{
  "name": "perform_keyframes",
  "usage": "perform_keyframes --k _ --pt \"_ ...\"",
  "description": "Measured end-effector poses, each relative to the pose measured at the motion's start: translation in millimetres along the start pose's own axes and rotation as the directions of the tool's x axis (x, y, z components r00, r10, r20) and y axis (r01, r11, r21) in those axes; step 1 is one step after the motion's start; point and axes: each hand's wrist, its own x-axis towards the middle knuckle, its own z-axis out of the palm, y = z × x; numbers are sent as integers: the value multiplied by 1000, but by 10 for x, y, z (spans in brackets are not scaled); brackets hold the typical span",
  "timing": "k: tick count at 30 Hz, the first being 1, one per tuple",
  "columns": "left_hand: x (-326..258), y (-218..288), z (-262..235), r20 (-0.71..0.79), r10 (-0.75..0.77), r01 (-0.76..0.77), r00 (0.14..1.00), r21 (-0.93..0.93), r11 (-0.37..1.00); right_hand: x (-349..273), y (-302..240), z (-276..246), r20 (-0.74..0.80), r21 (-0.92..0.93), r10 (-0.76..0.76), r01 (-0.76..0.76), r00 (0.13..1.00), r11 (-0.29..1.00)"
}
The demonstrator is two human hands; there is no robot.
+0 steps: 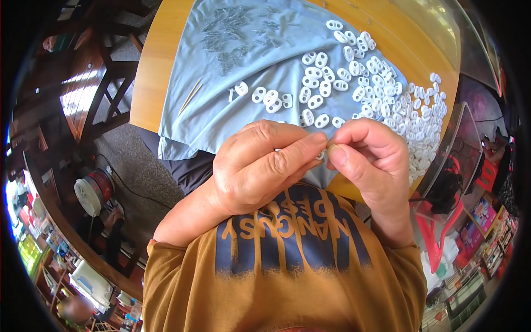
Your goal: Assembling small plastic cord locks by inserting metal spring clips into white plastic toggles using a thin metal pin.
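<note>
In front of my chest both hands meet, fingertips almost touching. My left hand [265, 160] is closed, thumb and fingers pinching a small white plastic piece [321, 156], mostly hidden under them. My right hand [373, 157] is closed too, with thumb and forefinger pressed together beside that piece; what lies between them is too small to make out. Just beyond the hands, white oval plastic pieces with two holes [315, 102] are scattered over a light blue cloth [221, 119]. Farther off on the cloth lie many small grey, spring-like parts [225, 39].
A dense pile of similar white pieces [423, 130] covers the yellow table's right side. Two thin sticks [189, 98] lie on the cloth at left. A red-and-white round appliance [94, 191] stands on the floor at left. A red-framed chair [442, 232] is at right.
</note>
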Motion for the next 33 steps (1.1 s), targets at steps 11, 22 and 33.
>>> perform_keyframes --k 11,22,33 --pt "43 1 -36 48 -25 24 999 23 999 41 38 -21 10 -205 -200 198 980 958" --pt "74 164 -88 210 -490 533 846 -342 774 84 59 -14 54 -352 -396 388 917 851" --pt "36 189 -57 273 -622 638 734 -593 492 99 60 57 60 -359 -401 395 914 846"
